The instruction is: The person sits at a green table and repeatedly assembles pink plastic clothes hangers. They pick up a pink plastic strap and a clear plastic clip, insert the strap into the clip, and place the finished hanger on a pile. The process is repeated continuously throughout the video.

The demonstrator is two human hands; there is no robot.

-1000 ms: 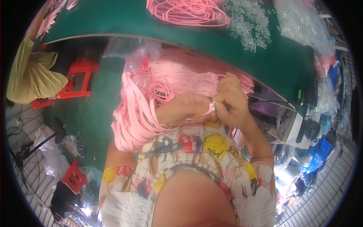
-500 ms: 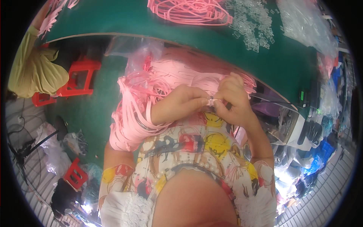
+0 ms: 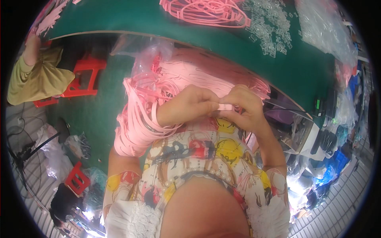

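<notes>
My left hand [image 3: 191, 104] and my right hand [image 3: 243, 106] meet in front of my body, each closed. Pinched between their thumbs and fingers is a short flat stretch of pink strap [image 3: 225, 107]. A thick bunch of looped pink straps [image 3: 137, 131] hangs around my left forearm. Behind my hands, a large heap of pink straps [image 3: 194, 75] lies at the table's near edge, partly under it. My fingers hide the ends of the strap I hold, and I cannot tell whether a clasp is on it.
On the green table [image 3: 131, 18] lie a coil of pink straps [image 3: 206, 14], many small clear plastic buckles [image 3: 272, 29] and a clear plastic bag [image 3: 325, 29]. Red stools [image 3: 87, 77] stand at left, near a person in a yellow-green garment [image 3: 39, 77]. A box [image 3: 303, 137] stands at right.
My right fingers have lowered and curled over the strap, and a longer flat stretch of it shows between my thumbs. At far left, the other person's arm has shifted.
</notes>
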